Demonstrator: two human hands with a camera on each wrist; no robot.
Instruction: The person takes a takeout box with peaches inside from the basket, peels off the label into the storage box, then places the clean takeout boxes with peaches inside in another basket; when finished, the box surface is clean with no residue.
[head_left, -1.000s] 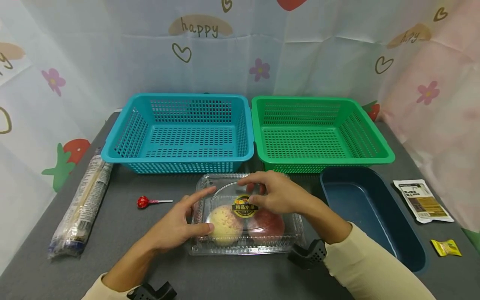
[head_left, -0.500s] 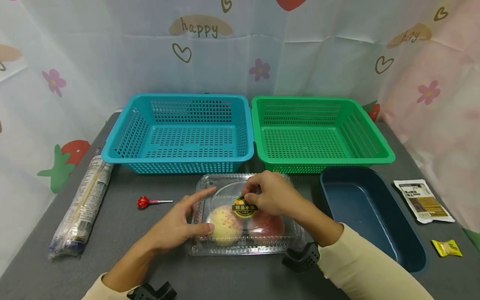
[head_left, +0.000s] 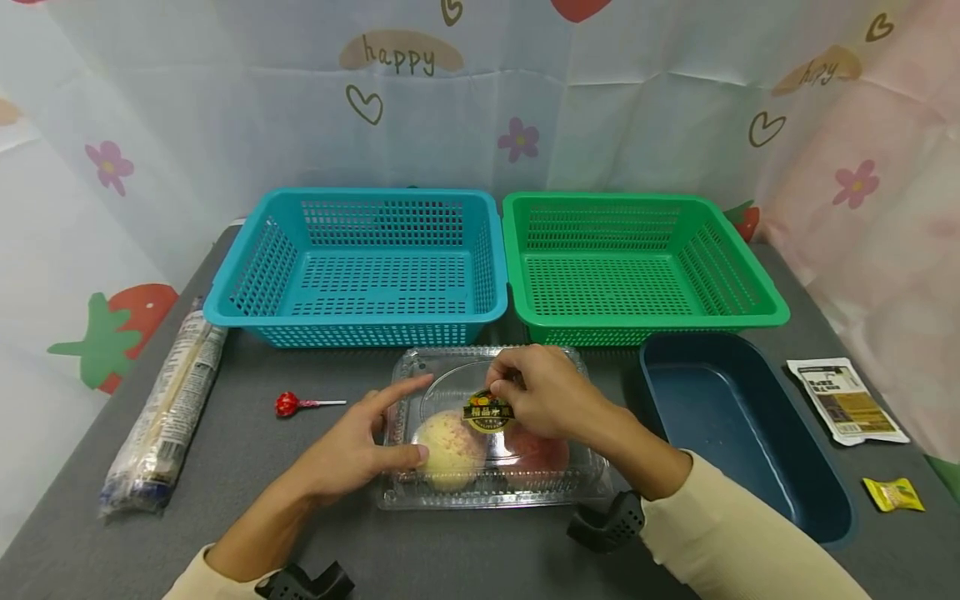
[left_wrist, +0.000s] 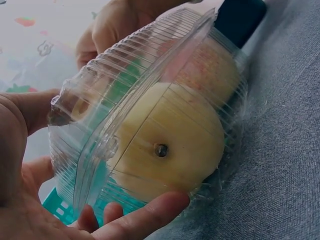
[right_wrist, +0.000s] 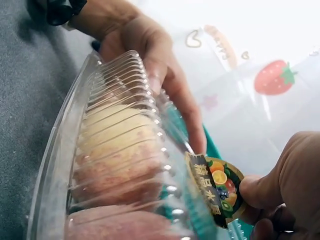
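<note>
While the right grip (head_left: pixel 551 396), over the ribbed clear plastic box (head_left: pixel 480 502), pinches the edge of a round sticker (head_left: pixel 486 414), the left grip (head_left: pixel 367 450) touches this box's left side with spread fingers, and grey woven surface (head_left: pixel 262 458) separates it from the lollipop (head_left: pixel 288 404).

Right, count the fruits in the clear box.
2, both in the near half of the clear box: the yellow fruit on the left and the red fruit on the right, partly behind the right hand. No third shows, though that hand covers some of the box.
</note>
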